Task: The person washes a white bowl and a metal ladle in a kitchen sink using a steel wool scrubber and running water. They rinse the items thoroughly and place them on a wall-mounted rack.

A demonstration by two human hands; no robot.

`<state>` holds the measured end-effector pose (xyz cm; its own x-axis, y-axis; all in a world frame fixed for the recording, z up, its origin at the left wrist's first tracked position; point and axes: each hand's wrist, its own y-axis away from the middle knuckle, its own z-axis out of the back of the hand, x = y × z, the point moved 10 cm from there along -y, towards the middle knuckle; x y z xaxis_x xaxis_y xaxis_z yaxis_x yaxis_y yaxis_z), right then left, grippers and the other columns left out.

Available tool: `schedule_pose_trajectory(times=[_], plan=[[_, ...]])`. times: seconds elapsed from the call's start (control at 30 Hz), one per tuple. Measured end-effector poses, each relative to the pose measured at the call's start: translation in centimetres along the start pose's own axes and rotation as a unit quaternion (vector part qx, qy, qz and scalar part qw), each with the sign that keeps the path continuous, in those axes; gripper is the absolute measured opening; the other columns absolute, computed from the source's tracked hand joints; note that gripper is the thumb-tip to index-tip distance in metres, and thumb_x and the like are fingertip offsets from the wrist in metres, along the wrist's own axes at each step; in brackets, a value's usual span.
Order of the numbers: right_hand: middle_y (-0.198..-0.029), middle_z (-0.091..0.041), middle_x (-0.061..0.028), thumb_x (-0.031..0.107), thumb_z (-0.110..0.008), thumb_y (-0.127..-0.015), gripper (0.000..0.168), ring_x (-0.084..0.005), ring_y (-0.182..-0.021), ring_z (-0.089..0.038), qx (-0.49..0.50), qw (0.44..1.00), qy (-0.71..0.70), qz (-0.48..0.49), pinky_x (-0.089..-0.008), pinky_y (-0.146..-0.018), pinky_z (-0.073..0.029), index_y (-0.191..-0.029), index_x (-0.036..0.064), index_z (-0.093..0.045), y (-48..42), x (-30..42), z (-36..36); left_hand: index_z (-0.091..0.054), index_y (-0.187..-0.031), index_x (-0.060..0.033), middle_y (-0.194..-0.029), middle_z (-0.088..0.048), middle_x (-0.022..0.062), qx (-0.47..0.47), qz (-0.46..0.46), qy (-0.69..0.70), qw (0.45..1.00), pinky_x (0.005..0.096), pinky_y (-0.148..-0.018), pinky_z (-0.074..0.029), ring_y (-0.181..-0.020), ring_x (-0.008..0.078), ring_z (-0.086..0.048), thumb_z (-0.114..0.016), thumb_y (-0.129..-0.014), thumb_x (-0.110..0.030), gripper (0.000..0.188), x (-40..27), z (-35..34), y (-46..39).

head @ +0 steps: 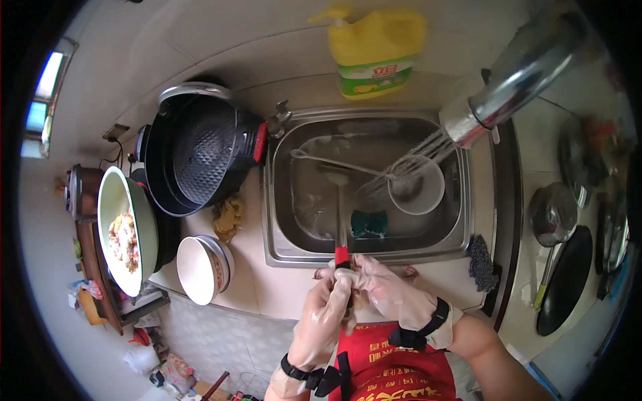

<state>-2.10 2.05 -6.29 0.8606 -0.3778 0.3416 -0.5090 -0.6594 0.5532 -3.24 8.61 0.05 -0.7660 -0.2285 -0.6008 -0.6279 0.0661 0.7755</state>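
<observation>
My left hand (pixel 323 306) and my right hand (pixel 383 285), both in wet translucent gloves, close around the red and black handle of a long metal kitchen utensil (pixel 341 215). The utensil points away from me, over the near rim of a stainless steel sink (pixel 286 250). Its blurred head lies over the cloudy basin. A green scouring sponge (pixel 369 224) sits to the right of the shaft. Beyond it, water sprays from a chrome faucet (pixel 501 110) onto a round white bowl (pixel 426 193). A long thin handle (pixel 336 163) reaches to the bowl; I cannot tell whether they are joined.
Left of the sink stand a large black pot (pixel 205 160), a pale green bowl (pixel 145 240) holding food, stacked white bowls (pixel 198 270) and a yellow cloth (pixel 228 218). Behind is a yellow detergent jug (pixel 376 45). A steel scourer (pixel 482 263) and a frying pan (pixel 564 283) are right.
</observation>
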Motion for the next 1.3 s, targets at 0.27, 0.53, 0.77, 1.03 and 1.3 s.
schedule_pose_trajectory(times=[0.27, 0.53, 0.77, 1.03, 1.3], plan=[[-0.12, -0.062, -0.0137, 0.015, -0.052, -0.106, 0.023, -0.023, -0.113, -0.063, -0.134, 0.974, -0.184, -0.008, -0.0378, -0.091, -0.056, -0.125, 0.003, -0.05, 1.5, 3.2, 1.3, -0.063, -0.11, 0.0137, -0.069, -0.064, 0.0073, 0.021, 0.112, 0.044, 0.993, 0.0263, -0.038, -0.038, -0.046, 0.0132, -0.053, -0.06, -0.1, -0.031, 0.046, 0.2, -1.2, 3.4], [-0.124, -0.064, -0.0134, 0.022, -0.06, -0.102, 0.038, -0.0246, -0.11, -0.065, -0.137, 0.906, 0.333, 0.223, -0.0347, -0.091, -0.053, -0.132, 0.0, -0.053, 5.6, 8.1, 5.9, -0.056, -0.131, 0.0029, -0.087, -0.057, 0.0028, 0.007, 0.102, 0.114, 0.988, 0.0191, -0.041, -0.031, -0.056, 0.0054, -0.045, -0.061, -0.098, -0.014, 0.037, 0.6, -3.0, -0.3], [-0.129, -0.062, -0.0157, 0.02, -0.068, -0.085, 0.052, -0.0389, -0.116, -0.058, -0.465, 0.353, 0.797, 0.153, -0.0482, -0.105, -0.042, -0.135, 0.006, -0.058, 20.2, 12.5, 13.6, -0.053, -0.132, -0.0043, -0.081, -0.054, -0.001, 0.066, 0.112, 0.076, 0.989, 0.0206, -0.04, -0.032, -0.054, 0.0051, -0.046, -0.053, -0.103, -0.022, 0.034, 1.7, -5.5, 0.7], [-0.122, -0.064, -0.0181, 0.009, -0.066, -0.088, 0.049, -0.0364, -0.114, -0.06, -0.357, 0.59, 0.657, 0.306, -0.0446, -0.101, -0.048, -0.136, 0.01, -0.057, 17.7, 13.7, 8.7, -0.054, -0.121, -0.0059, -0.077, -0.051, -0.0031, 0.082, 0.143, 0.027, 0.986, 0.0207, -0.039, -0.027, -0.05, 0.0038, -0.043, -0.056, -0.102, -0.024, 0.026, 4.3, -9.3, 0.4], [-0.122, -0.064, -0.0199, 0.012, -0.067, -0.092, 0.041, -0.0381, -0.113, -0.062, -0.303, 0.636, 0.598, 0.383, -0.0412, -0.1, -0.049, -0.132, 0.008, -0.06, 14.4, 24.5, 7.5, -0.05, -0.135, -0.0029, -0.084, -0.054, -0.0004, 0.039, 0.111, 0.03, 0.993, 0.0201, -0.039, -0.03, -0.051, 0.0041, -0.044, -0.057, -0.102, -0.021, 0.038, 3.7, -7.8, 0.3]])
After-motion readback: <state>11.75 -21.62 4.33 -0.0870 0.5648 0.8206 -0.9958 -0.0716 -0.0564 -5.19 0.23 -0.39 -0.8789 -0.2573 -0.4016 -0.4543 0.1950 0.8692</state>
